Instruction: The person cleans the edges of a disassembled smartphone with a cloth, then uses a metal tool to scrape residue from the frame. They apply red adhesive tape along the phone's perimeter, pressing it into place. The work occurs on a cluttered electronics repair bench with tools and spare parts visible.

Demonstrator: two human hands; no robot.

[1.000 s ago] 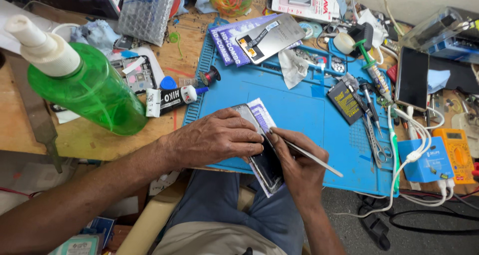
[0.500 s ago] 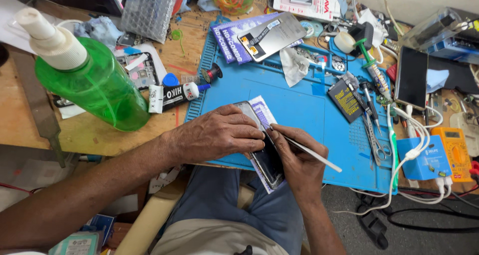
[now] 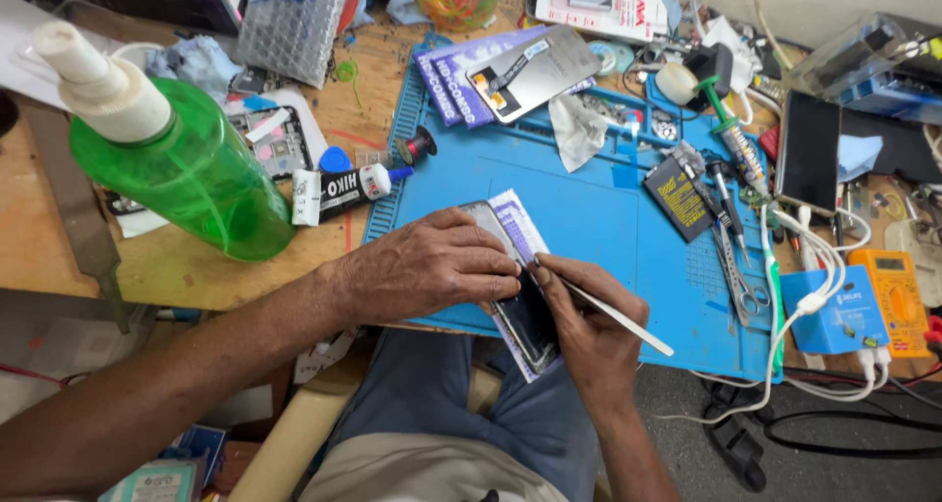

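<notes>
A dark smartphone [image 3: 527,311] lies on a purple-and-white card at the near edge of the blue work mat [image 3: 589,208]. My left hand [image 3: 432,266] presses down on the phone's upper half, fingers spread over it. My right hand [image 3: 584,330] pinches a thin metal tool [image 3: 618,317], its tip at the phone's right edge near my left fingertips. The tool's handle sticks out to the right over the mat.
A green spray bottle [image 3: 186,163] stands on the wooden bench at left, with a glue tube [image 3: 343,190] beside it. Tweezers, scissors, a small battery [image 3: 677,198], another phone [image 3: 807,151], a blue charger [image 3: 834,311] with white cables and an orange meter [image 3: 895,286] crowd the right side.
The hands and phone stay in the same grip; only the camera view has shifted slightly.
</notes>
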